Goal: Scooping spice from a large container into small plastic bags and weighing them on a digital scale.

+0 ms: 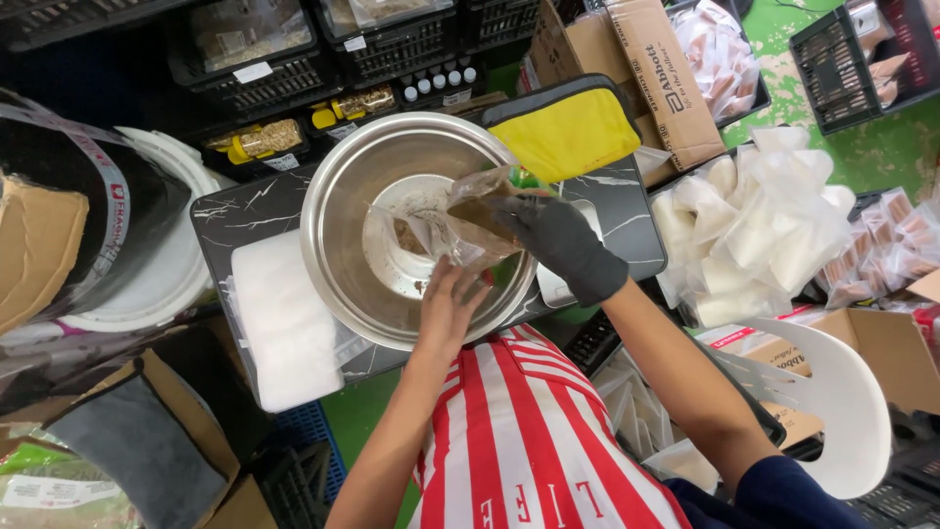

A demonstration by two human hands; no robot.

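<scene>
Left hand (pixel 448 304), bare, holding the lower edge of a clear plastic pouch (pixel 460 220) over the steel bowl (pixel 338 235). Right hand (pixel 560 240), black-gloved, gripping its brown-filled top. Bowl mid-worktop (pixel 250 201); white sheet stack (pixel 284 323) at left edge; yellow pad (pixel 568 127) at far right corner.

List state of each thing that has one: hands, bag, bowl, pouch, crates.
left hand: bare, holding the bag's lower edge
right hand: in a black glove, gripping the bag
bag: clear plastic, tilted over the bowl, brown contents inside
bowl: steel, upright on the table, nearly empty
table: black marble-look top
yellow pouch: closed, lying flat
crates: filled with packets
</scene>
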